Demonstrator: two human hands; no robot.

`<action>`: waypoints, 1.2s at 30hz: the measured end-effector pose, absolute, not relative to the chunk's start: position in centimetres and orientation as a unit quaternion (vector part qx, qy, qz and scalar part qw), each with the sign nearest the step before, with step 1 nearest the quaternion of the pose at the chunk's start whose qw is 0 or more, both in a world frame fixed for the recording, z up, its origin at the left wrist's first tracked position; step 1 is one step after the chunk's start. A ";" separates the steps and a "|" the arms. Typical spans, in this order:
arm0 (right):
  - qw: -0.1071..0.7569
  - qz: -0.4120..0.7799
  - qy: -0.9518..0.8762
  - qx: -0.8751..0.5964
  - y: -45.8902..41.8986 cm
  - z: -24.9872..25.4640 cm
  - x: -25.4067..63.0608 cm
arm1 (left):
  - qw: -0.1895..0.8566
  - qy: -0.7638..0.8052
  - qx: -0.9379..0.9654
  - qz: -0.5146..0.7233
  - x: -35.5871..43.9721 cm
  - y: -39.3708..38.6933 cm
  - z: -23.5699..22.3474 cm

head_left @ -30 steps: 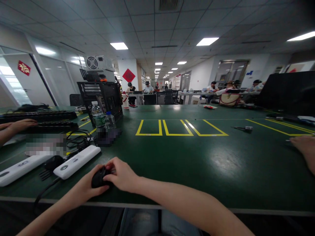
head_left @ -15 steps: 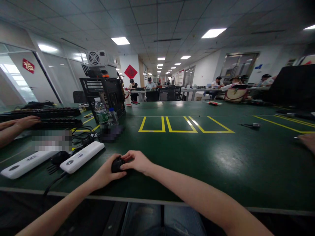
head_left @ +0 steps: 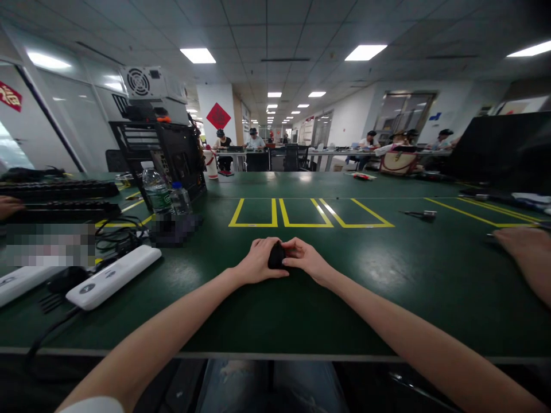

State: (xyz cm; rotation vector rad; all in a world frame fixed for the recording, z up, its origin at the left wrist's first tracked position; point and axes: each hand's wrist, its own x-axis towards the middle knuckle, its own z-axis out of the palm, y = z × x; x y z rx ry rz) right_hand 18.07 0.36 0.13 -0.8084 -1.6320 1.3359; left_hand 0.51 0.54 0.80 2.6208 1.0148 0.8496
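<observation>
Both hands meet over the green table (head_left: 241,321), a little in front of the yellow tape outlines. Between them is a small black mouse-shaped object (head_left: 276,257); its exact kind is hard to tell because the fingers cover much of it. My left hand (head_left: 257,261) wraps round its left side, thumb along the near edge. From the right, my right hand (head_left: 306,258) pinches it with thumb and fingertips.
Left stand a white power strip (head_left: 114,278), cables, a water bottle (head_left: 156,189), a smaller blue-capped bottle (head_left: 181,199) and an open computer case (head_left: 172,155). Another person's hand (head_left: 523,252) rests at the right, near a small metal-ended tool (head_left: 424,215). Yellow tape (head_left: 305,225) marks the table.
Both hands have carried the black mouse-shaped object rightward and farther from me, from beside the power strip to the middle of the table. The view has shifted slightly.
</observation>
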 end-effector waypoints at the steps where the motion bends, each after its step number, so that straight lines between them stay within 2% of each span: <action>1: 0.427 0.533 -0.656 -0.320 -0.2 0.2 17.9 | 0.093 0.338 0.894 0.280 0.2 0.1 1.0; 23: 0.412 0.454 -0.719 -0.329 -0.2 -0.4 17.5 | 0.034 0.332 0.903 0.270 -0.3 0.0 0.4; 36: 0.426 0.497 -0.660 -0.368 0.9 -0.7 17.9 | 0.017 0.341 0.897 0.282 0.6 1.1 0.2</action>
